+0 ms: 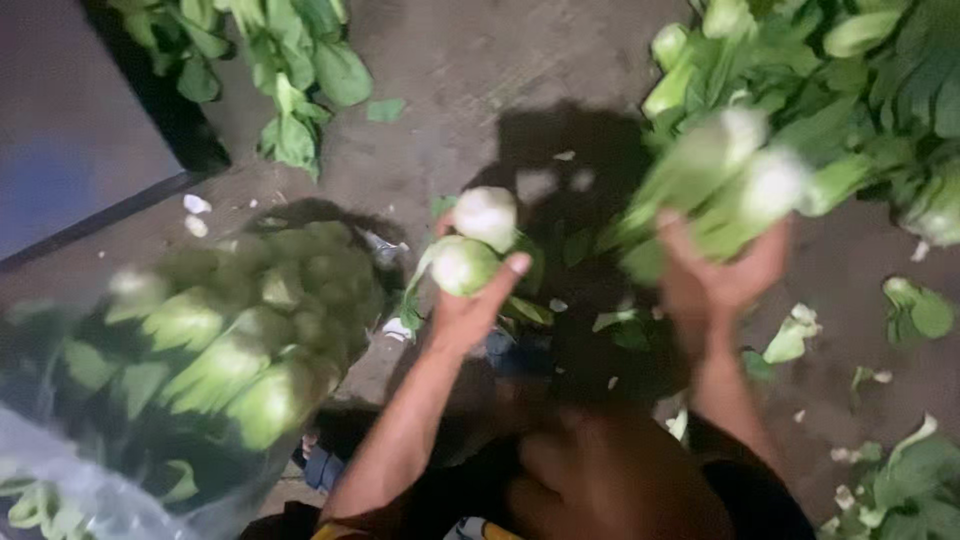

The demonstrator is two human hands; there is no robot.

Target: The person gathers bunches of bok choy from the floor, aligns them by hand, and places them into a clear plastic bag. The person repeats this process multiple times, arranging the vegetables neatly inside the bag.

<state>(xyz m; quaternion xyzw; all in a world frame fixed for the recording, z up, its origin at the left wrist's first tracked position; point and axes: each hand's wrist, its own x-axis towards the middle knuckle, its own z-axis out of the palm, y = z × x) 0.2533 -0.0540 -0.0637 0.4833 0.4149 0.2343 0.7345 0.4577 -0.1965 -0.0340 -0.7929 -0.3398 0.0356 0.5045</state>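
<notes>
My left hand (pixel 468 305) grips two heads of bok choy (pixel 476 243) by their pale green stalks, white cut bases turned up toward me. My right hand (pixel 722 273) holds two more bok choy heads (pixel 722 180), blurred, their white bases pointing to the upper right and their leaves down to the left. Both hands are raised over the dirt ground (pixel 470 80), about a hand's width apart. My bare knee (pixel 610 480) fills the bottom middle.
A clear plastic bag (pixel 200 360) packed with bok choy sits at the lower left. A loose heap of bok choy (pixel 860 90) lies at the upper right, another bunch (pixel 270 60) at the top left. Leaf scraps (pixel 915 310) litter the ground on the right.
</notes>
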